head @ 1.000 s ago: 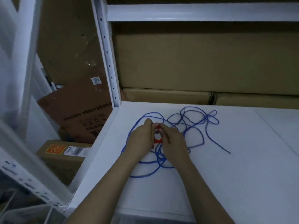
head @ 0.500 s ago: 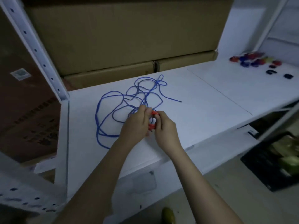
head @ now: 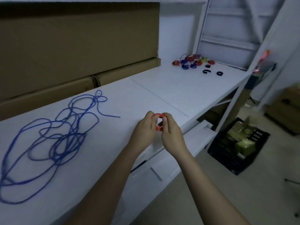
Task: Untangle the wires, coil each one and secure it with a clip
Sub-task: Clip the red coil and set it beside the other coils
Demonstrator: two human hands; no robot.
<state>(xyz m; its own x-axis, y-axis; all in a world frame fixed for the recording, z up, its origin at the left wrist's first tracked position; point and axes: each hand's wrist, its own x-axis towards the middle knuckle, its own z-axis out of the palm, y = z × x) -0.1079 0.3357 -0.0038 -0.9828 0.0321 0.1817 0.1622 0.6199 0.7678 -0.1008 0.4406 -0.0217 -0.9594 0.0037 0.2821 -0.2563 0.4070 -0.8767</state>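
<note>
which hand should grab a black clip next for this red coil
Right. The black clips lie far along the shelf on the right hand's side. The left hand can keep its grip on the red coil.

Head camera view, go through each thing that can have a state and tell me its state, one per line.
Red wire coil: coiled, held between both hands.
Left hand: grips the coil.
Right hand: grips the coil.
Blue wire: loose, tangled on the shelf.
Finished coils: bundled at the far end.
Black clips: lying loose.
</note>
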